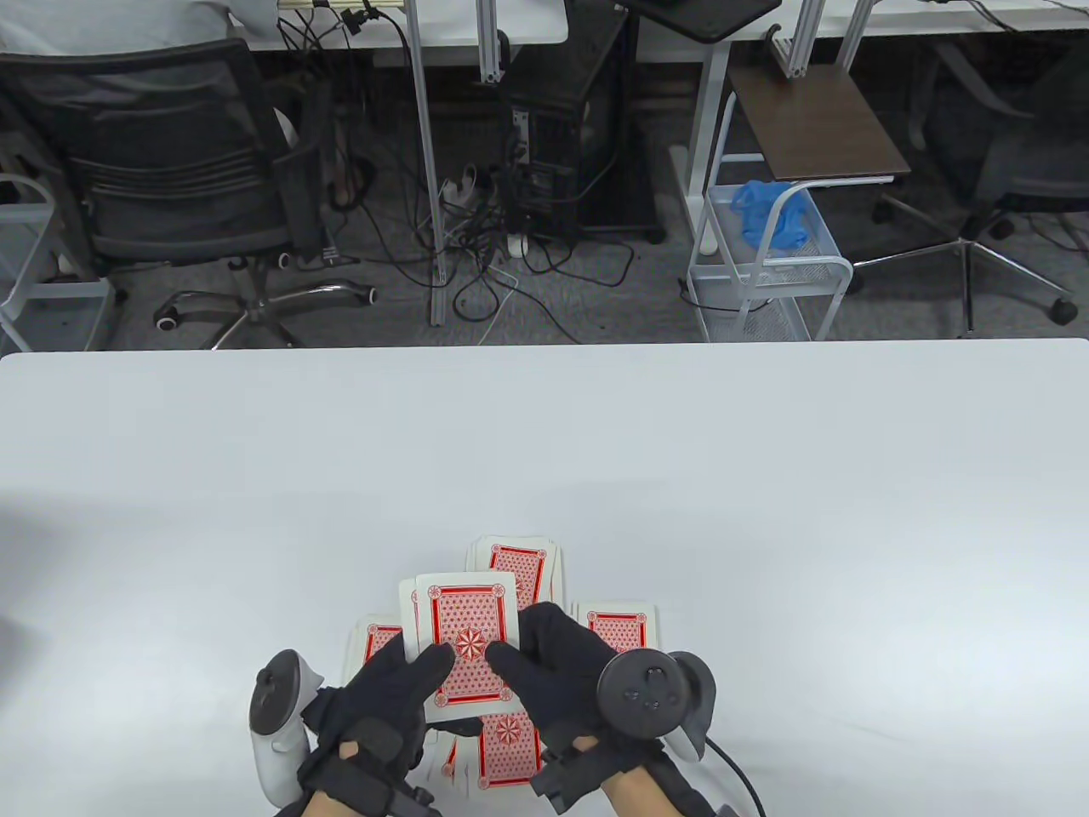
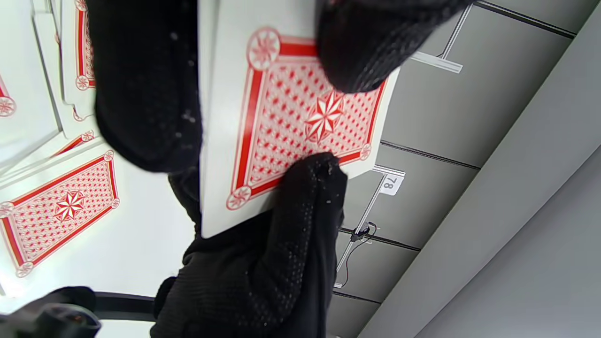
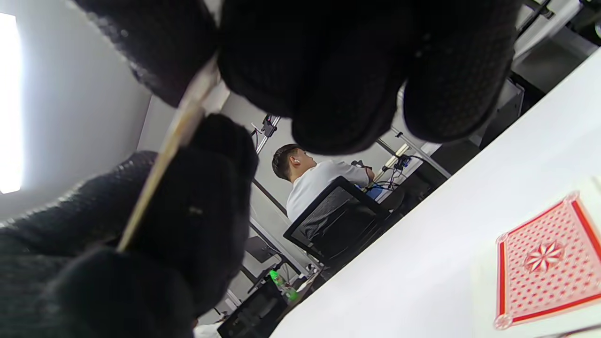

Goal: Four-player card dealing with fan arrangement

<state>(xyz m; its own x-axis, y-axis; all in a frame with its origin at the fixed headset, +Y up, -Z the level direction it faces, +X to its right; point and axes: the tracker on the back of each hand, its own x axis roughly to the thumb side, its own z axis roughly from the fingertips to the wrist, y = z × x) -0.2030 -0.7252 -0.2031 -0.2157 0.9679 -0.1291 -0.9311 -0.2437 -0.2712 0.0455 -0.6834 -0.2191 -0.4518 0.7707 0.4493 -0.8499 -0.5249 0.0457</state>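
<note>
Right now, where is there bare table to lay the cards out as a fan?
Bare white table lies beyond the far pile and out to both sides. It is crowded at the near edge, where four piles ring the left hand, right hand and held cards.

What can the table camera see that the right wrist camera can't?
Only the table view shows both gloved hands, left hand and right hand, holding the held cards face down above four piles, like the far pile. Only the right wrist view shows the held cards edge-on and a man in a white shirt at a desk. Both show the white table and the pile on the right.
</note>
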